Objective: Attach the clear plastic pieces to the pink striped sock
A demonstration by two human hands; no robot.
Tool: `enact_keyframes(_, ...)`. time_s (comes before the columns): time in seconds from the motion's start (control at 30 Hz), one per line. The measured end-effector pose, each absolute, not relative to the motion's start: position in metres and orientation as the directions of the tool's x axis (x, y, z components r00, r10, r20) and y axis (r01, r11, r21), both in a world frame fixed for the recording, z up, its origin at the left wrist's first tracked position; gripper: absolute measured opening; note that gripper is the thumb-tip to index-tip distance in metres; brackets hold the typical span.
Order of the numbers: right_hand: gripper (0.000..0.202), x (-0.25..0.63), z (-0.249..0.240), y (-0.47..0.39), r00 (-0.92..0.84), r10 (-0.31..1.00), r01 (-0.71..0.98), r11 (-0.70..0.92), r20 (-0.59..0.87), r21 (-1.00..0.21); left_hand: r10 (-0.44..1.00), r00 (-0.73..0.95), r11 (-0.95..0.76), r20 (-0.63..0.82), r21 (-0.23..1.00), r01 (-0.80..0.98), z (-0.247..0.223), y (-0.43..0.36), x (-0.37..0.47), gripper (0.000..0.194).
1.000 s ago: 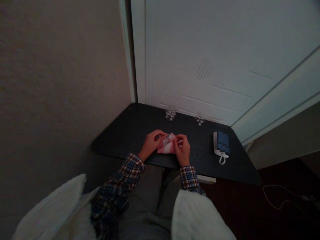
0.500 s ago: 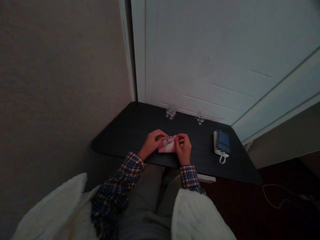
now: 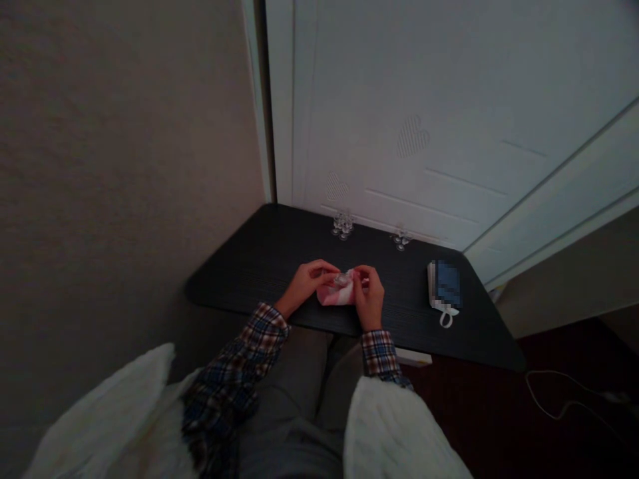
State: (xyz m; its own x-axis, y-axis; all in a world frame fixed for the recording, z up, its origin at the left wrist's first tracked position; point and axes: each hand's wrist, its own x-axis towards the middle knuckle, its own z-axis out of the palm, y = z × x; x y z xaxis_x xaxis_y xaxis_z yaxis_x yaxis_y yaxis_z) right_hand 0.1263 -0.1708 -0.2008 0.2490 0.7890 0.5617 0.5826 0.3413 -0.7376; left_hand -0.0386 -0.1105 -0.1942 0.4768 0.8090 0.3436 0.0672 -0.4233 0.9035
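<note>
A small pink and white cloth or pouch (image 3: 335,295) is between my hands, near the front edge of the dark table. My left hand (image 3: 308,285) is closed at its left side, fingertips at a small clear object (image 3: 342,280) on top of it. My right hand (image 3: 368,297) grips the right side of the pink and white piece, thumb and fingers pressed together. Two groups of small clear glass-like pieces stand at the table's back, a larger one (image 3: 343,225) and a smaller one (image 3: 401,239).
The dark table (image 3: 239,266) meets a white panel (image 3: 369,100) at the back and a wall on the left. A blue and white item (image 3: 446,286) with a loop lies at the right. A white cable (image 3: 544,406) is on the floor.
The clear object on the pink and white piece has shifted slightly and shows more plainly. Both hands keep nearly the same place; the whole view has moved a little.
</note>
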Motion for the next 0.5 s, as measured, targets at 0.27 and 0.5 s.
enact_keyframes(0.27, 0.029, 0.1243, -0.2047, -0.1694, 0.225, 0.812, 0.535, 0.360, 0.539, -0.764, 0.824, 0.454, -0.403, 0.338, 0.913, 0.053, -0.1950, -0.1102, -0.0374, 0.020)
enact_keyframes(0.5, 0.030, 0.1225, -0.2044, -0.1688, 0.221, 0.821, 0.499, 0.369, 0.527, -0.784, 0.851, 0.377, -0.430, 0.365, 0.897, 0.101, -0.2007, -0.1043, -0.0381, 0.021)
